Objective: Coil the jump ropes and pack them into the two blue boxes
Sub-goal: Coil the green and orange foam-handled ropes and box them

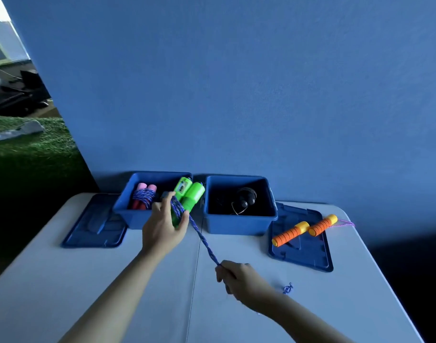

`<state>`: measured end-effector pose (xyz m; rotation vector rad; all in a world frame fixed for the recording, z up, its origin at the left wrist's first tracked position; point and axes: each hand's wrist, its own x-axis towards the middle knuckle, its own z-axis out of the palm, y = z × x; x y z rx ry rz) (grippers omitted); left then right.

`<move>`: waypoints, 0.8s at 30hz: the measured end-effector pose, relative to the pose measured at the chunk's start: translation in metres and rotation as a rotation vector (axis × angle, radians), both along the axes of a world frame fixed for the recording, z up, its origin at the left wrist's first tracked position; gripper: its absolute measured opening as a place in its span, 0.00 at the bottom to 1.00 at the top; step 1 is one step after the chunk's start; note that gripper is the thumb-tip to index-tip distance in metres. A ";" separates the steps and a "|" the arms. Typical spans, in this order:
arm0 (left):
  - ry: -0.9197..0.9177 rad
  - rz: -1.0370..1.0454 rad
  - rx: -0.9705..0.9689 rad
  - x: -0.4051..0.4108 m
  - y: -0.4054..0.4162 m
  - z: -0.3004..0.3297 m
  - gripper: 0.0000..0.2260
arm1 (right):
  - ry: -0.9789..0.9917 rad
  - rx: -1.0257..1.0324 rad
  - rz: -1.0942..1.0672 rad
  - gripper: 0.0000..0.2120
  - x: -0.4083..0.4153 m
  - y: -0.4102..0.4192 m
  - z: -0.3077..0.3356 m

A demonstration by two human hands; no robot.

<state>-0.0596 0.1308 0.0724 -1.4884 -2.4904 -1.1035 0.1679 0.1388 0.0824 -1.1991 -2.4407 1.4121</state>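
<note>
White table [63, 280]: left hand [162, 229] clamps green handles [189, 196]; right hand [239, 278] pinches blue braided rope [204, 241].

Bare table [93, 288] in front w/ room to pass either side of the taut rope [204, 240], but left box [127, 214] and right box [239, 222] wall off the back, lids [93, 226] & orange handles [303, 230] flanking them.
</note>
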 end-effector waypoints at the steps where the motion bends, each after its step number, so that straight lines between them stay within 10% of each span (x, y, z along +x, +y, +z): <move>1: 0.055 -0.021 -0.061 -0.003 -0.002 -0.005 0.30 | -0.003 0.061 0.011 0.13 0.000 -0.001 0.003; 12: 0.347 -0.414 -0.419 0.016 -0.027 -0.049 0.26 | -0.068 0.612 0.223 0.15 0.003 0.030 0.039; 24: 0.030 -0.818 -0.147 0.065 -0.063 -0.012 0.25 | -0.019 0.150 0.060 0.07 0.023 0.104 0.012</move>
